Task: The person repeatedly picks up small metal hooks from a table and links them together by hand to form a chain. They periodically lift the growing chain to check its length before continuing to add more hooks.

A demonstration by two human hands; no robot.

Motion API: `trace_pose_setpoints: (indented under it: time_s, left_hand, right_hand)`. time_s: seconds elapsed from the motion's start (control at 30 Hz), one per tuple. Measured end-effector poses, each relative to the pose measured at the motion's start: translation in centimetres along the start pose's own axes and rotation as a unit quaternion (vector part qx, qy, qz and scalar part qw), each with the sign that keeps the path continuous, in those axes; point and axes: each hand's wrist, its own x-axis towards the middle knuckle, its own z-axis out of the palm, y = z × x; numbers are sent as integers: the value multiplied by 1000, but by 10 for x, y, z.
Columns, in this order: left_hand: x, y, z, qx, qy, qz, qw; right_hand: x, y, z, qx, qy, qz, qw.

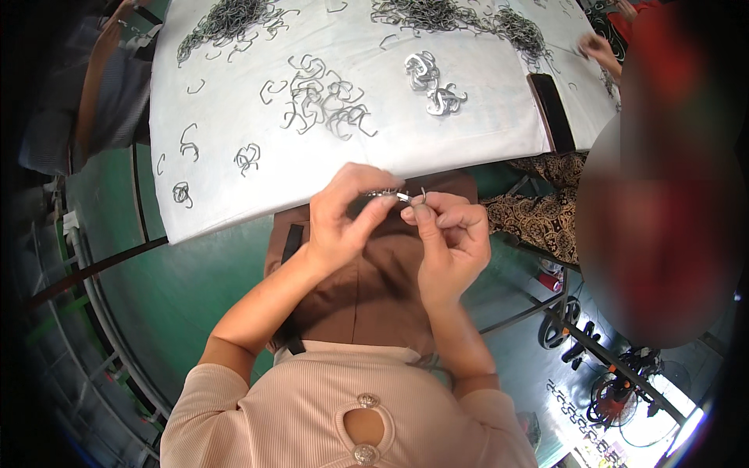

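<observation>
Above my lap, just off the near table edge, both hands meet at thumb and fingertips. My left hand (pixel 339 214) is closed, pinching a row of small dark curved pieces (pixel 381 193) with a white end (pixel 403 197) between thumb and fingers. The right hand (pixel 455 246) is closed too, its thumb and forefinger on a thin dark curved hook (pixel 424 192) right beside that white end. Whether the hook touches the row I cannot tell. Ahead on the table lies a loose pile of similar grey hooks (pixel 324 97), with bundled white-and-grey hooks (pixel 445 100) to its right.
The white-covered table (pixel 226 203) holds larger hook heaps (pixel 226 23) at the back and a small cluster (pixel 247 158) at the left. A dark phone-like slab (pixel 551 113) lies at its right edge. People sit at both sides. A fan (pixel 620 394) stands low at the right.
</observation>
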Motion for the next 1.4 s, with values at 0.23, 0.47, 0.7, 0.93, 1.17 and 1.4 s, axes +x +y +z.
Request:
trace_pose_setpoints:
  time_s: [0.23,0.47,0.7,0.93,1.17,1.4]
  left_hand:
    - [98,-52,27,218,-93,64,969]
    - [156,-97,75,410,-244,54,877]
    - [165,-59,31,336,-202,-66,918]
    - [129,-64,-6,292,-163,-182,925]
    - [124,-31,-15,141,-145,-268,942]
    - [49,35,-5,51,-79,-156,983]
  right_hand:
    - [-1,-2,-8,-35,-14,-55,998]
    - [2,1,-18,-52,10,-65,996]
    - [2,0,-25,-51,39,-44,997]
    - [5,2,-19,-37,21,-37,998]
    - [4,6,-14,-40,9,-29,999]
    - [5,12,-6,-53,13,-15,998]
